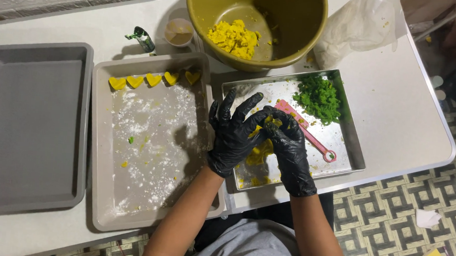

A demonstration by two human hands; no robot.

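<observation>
Both black-gloved hands meet over the steel tray (351, 146), pinching a lump of yellow dough (261, 151): left hand (233, 136) with fingers spread, right hand (287, 145) curled. A pink mould (312, 136) lies just right; the floured baking pan (145, 191) offers bare room left.

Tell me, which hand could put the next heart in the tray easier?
Probably the left hand. It is right beside the floured tray with the hearts; the right hand is farther away, over the steel tray.
</observation>
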